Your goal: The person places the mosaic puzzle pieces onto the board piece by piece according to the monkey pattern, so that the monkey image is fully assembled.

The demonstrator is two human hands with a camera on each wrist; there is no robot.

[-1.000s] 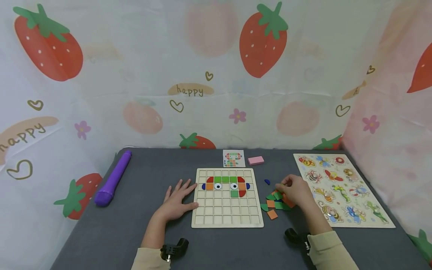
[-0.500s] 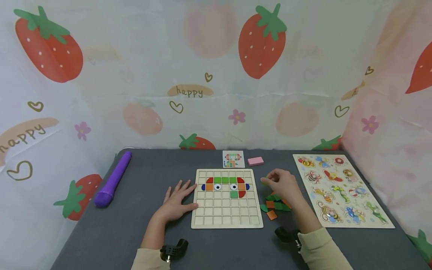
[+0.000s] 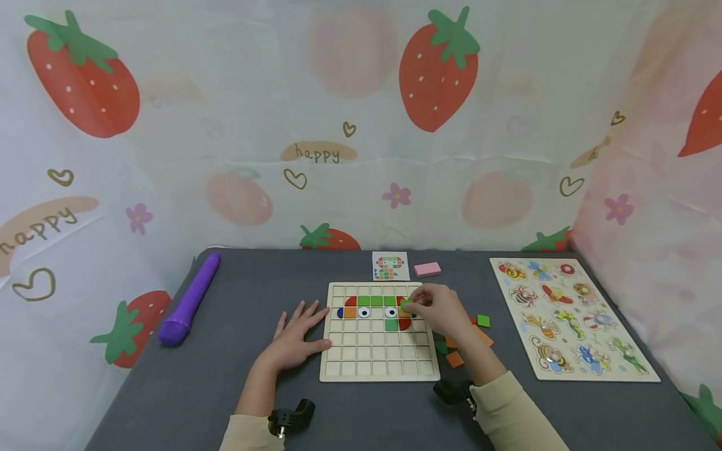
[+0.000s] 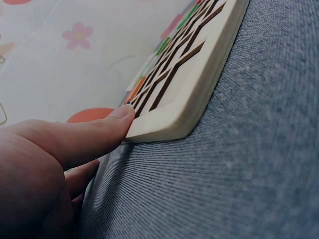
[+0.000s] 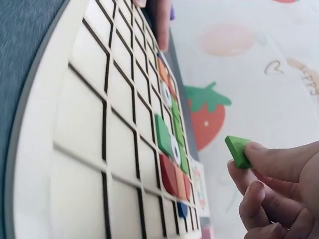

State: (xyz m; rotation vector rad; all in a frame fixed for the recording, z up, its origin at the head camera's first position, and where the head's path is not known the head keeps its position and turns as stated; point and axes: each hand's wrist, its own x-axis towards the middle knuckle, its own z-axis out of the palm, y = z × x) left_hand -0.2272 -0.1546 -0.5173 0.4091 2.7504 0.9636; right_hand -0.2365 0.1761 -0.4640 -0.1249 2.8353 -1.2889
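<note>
A wooden grid board (image 3: 380, 354) lies flat, its upper rows partly filled with red, green, orange, blue and eye-printed tiles. My left hand (image 3: 299, 335) rests on the table with fingers spread; in the left wrist view its thumb (image 4: 107, 132) touches the board's edge. Over the board's right part, my right hand (image 3: 442, 307) pinches a green tile (image 5: 239, 151) between thumb and index finger, raised above the surface in the right wrist view. Several loose tiles, such as an orange square (image 3: 454, 359) and a green square (image 3: 483, 321), lie right of the board, partly hidden by my right forearm.
Behind the board lie a printed pattern card (image 3: 390, 266) and a pink block (image 3: 427, 269). A purple microphone-shaped object (image 3: 188, 300) is at the left. An insect picture board (image 3: 575, 318) covers the right side of the table. Patterned cloth (image 3: 395, 156) hangs behind.
My right hand has picked a green tile from the loose pile and carried it left over the board. My left hand has stayed in place.
</note>
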